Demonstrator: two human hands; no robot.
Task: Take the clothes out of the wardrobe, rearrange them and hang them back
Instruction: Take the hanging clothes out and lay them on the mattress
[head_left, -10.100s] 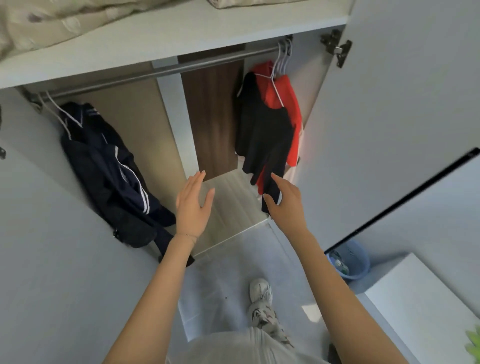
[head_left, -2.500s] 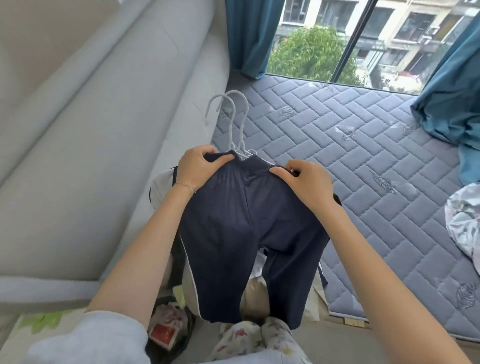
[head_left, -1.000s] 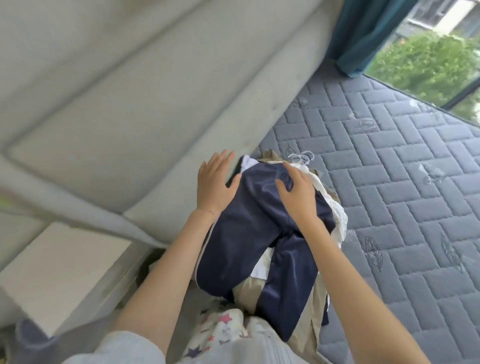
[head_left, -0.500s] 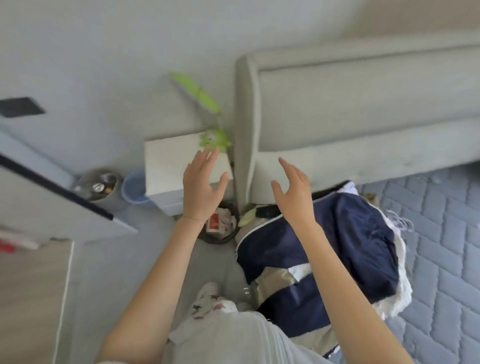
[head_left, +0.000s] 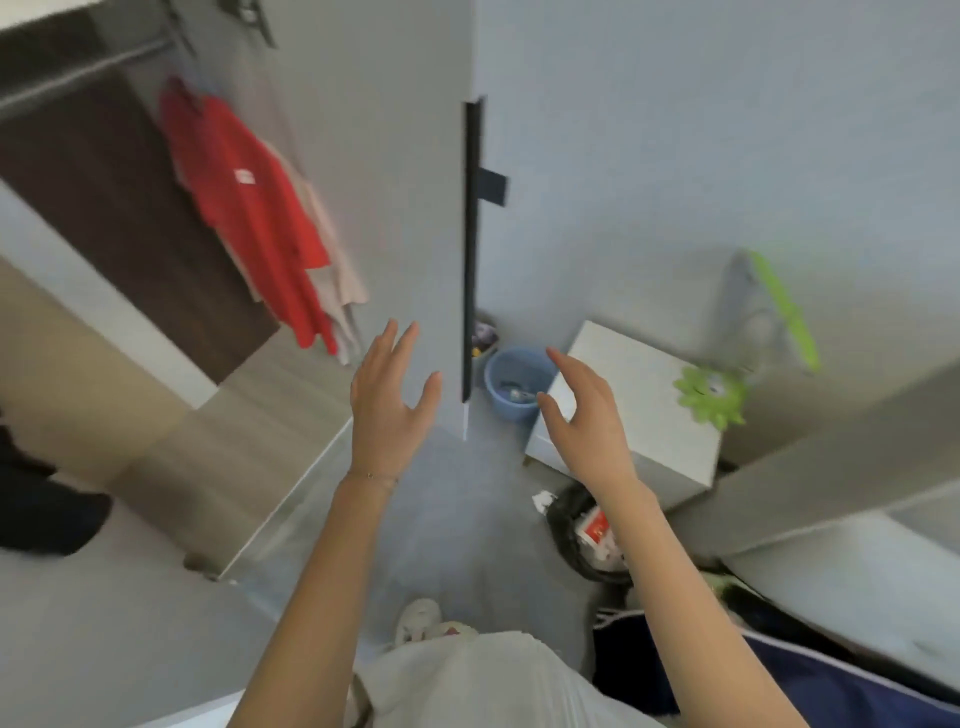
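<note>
Red shirt (head_left: 249, 223) hanging, white label (head_left: 244, 176) unreadable | left hand (head_left: 389, 410) grip spread, empty | right hand (head_left: 582, 421) grip spread, empty

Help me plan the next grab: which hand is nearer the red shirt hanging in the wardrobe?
Left. The left hand is below and right of the red shirt; the right hand is farther right, past the door, near the blue bin.

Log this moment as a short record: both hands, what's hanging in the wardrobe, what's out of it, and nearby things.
left hand: open, empty, raised before the wardrobe door
right hand: open, empty, raised
hanging: red garment, pale garment behind it
out: navy garment, lower right of view
nearby: blue bucket, white cabinet
</note>
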